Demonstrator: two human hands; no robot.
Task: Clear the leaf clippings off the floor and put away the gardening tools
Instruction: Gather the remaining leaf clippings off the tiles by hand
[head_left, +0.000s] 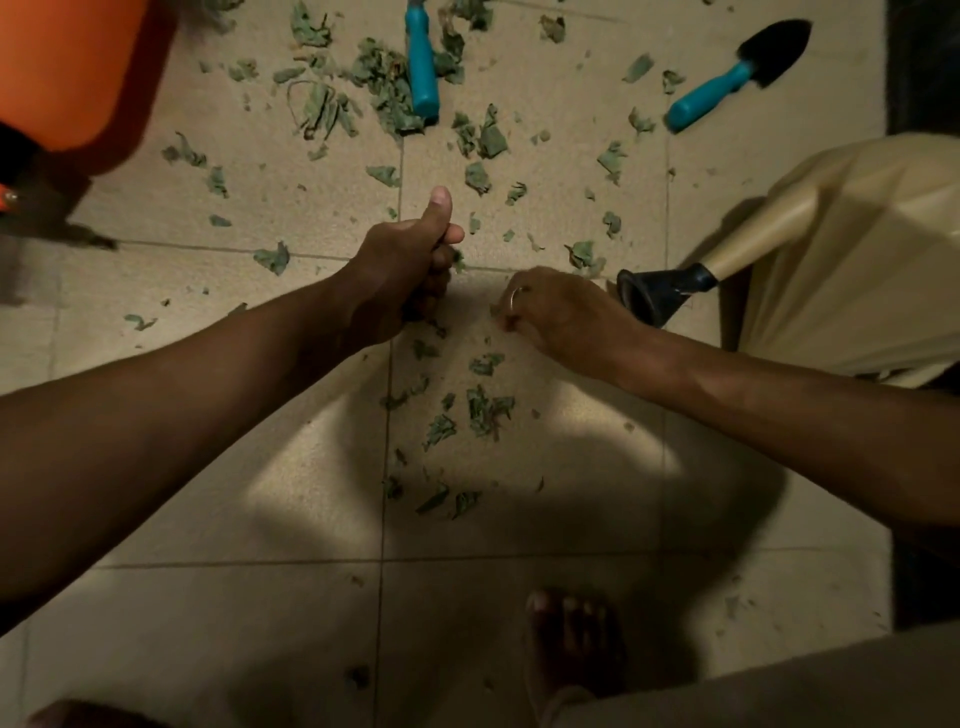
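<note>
Leaf clippings (395, 98) litter the floor (260, 509); my left hand (410, 265) is fisted around a bunch, my right hand (561, 312) pinches scraps.

The blue-handled tool (421, 67) is cut off at the top edge, its head unseen.

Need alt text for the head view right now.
Left hand fisted around leaf clippings, right hand pinching more off the tiled floor. Two blue-handled tools, a trowel among them, lie beyond amid scattered scraps.
</note>
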